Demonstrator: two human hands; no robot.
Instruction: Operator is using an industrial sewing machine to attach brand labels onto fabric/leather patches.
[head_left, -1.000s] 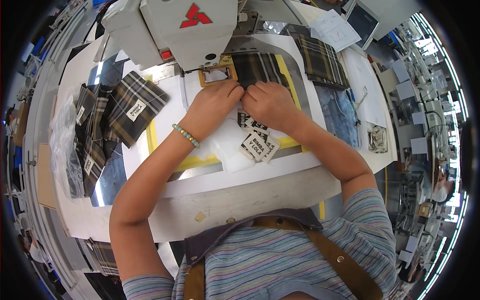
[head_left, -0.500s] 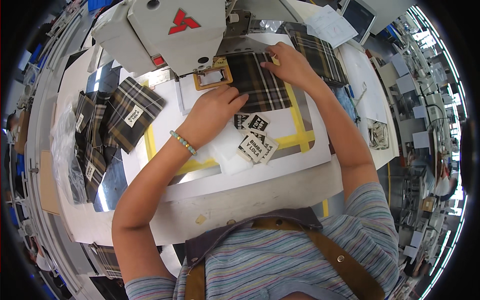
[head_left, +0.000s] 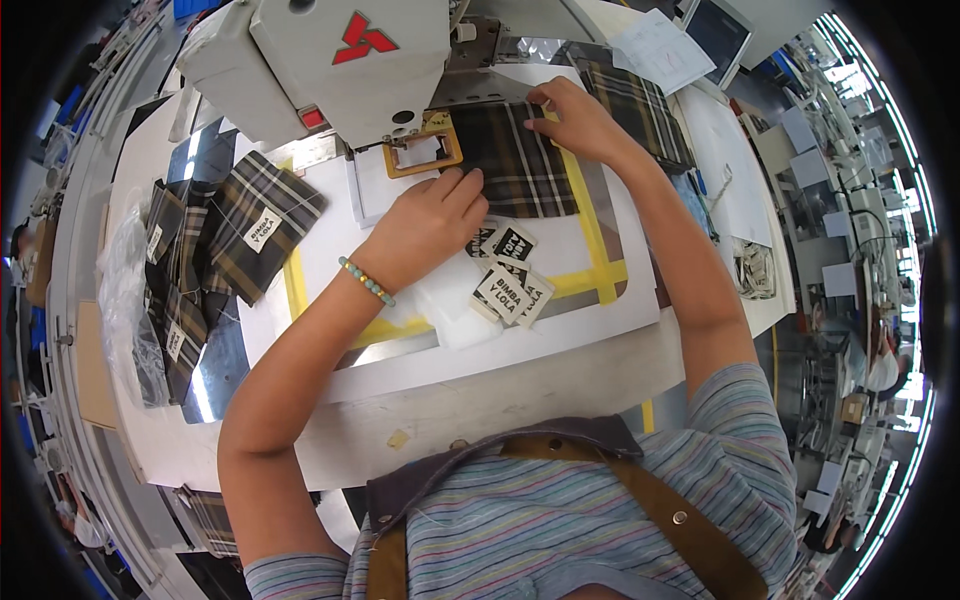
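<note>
A dark plaid fabric piece [head_left: 520, 165] lies flat beside the yellow-rimmed clamp frame [head_left: 452, 160] under the white sewing machine head [head_left: 350, 60]. My left hand [head_left: 425, 215], with a beaded bracelet at the wrist, rests its bent but slightly parted fingertips at the fabric's near left corner, by the clamp; its thumb is hidden. At the fabric's far right edge, my right hand [head_left: 582, 125] touches it with index finger and thumb spread apart. Just below the fabric lie several square cream and black labels [head_left: 512, 285], overlapping one another.
Plaid pieces with cream labels [head_left: 258, 225] lie at left, next to clear plastic wrap [head_left: 130, 300]. More plaid fabric [head_left: 640, 110] is stacked at far right. Yellow tape [head_left: 590, 230] marks the white work sheet. A paper sheet [head_left: 655, 50] and a screen [head_left: 718, 38] stand beyond.
My left fingertips have drawn back slightly to the left along the fabric's corner. My right hand stays at the fabric's right edge, and the fabric looks unmoved.
</note>
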